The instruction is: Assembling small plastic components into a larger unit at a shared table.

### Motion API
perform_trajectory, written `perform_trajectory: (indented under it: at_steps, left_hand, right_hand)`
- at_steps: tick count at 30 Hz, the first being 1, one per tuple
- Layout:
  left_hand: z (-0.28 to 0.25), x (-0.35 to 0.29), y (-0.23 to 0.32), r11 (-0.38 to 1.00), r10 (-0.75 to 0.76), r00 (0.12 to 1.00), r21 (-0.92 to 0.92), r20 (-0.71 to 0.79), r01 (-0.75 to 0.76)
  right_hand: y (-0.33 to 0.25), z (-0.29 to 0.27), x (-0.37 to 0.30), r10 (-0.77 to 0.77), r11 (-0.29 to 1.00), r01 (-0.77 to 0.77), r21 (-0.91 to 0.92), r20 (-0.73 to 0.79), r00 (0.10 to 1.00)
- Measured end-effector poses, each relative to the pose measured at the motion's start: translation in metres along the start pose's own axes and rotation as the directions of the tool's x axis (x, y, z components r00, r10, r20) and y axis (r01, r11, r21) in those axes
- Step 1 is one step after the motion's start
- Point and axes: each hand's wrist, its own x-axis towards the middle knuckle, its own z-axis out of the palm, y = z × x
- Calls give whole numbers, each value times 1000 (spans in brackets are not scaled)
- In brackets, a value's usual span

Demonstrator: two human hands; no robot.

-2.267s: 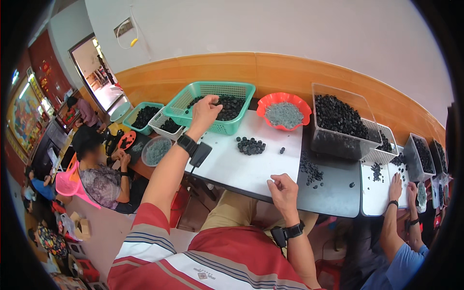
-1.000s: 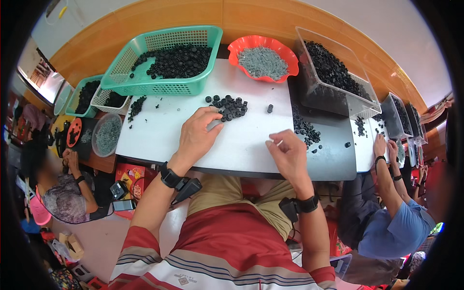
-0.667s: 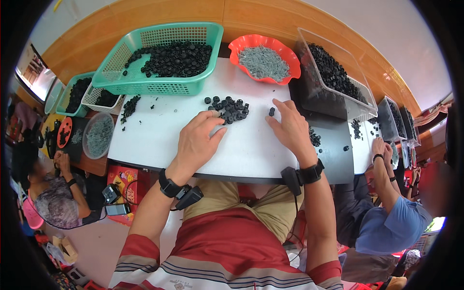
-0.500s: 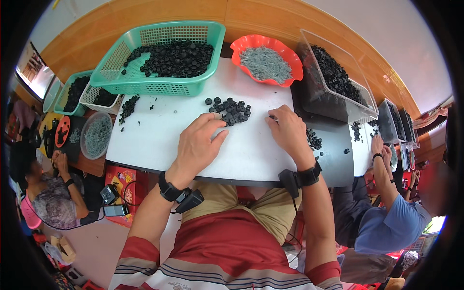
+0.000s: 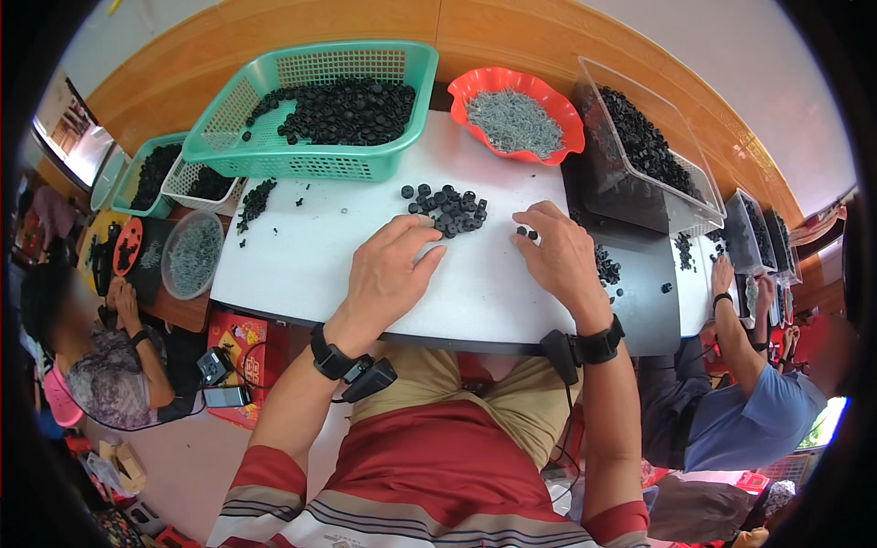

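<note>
I am counting two hands on this desk (image 5: 653, 306), both mine: the left hand (image 5: 384, 274) and the right hand (image 5: 568, 258). In front of me are standing one big green basket (image 5: 274, 168), one red bowl (image 5: 569, 130) with wavy rim and one clear box (image 5: 639, 205). The basket is holding very many black caps (image 5: 352, 110), the bowl is holding grey pins (image 5: 514, 121), and the box is holding black parts (image 5: 644, 142); these I am not able to count. In the loose pile (image 5: 452, 212) on the desk, about two dozen of black caps are lying, some overlapping. My right fingers (image 5: 541, 216) are grasping a small black piece (image 5: 527, 233) between the thumb and the others; I cannot tell if it is one piece or two together. This piece is staying to the right of the pile, apart from it. My left fingers (image 5: 413, 237) are resting loosely, thumb apart from the index finger, at the near edge of the pile. Under both hands a white sheet (image 5: 292, 265) is covering the desk, and to the right the dark top is showing, with small black bits (image 5: 607, 265) scattering there. Behind, a wooden panel (image 5: 512, 32) is running along the wall. Two co-workers are sitting near: one at my left (image 5: 105, 374), one in blue shirt at my right (image 5: 754, 416).
</note>
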Motion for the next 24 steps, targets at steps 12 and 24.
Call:
perform_trajectory:
  at_steps: [12,24]
  left_hand:
    - [1,-2,1,1000,-13,1000,0,14,13]
    - [0,-2,4,999,7,1000,36,17,-8]
  right_hand:
    - [-15,19,19,-208,974,209,-92,25,978]
    - [-14,25,26,-144,989,144,-30,-19,989]
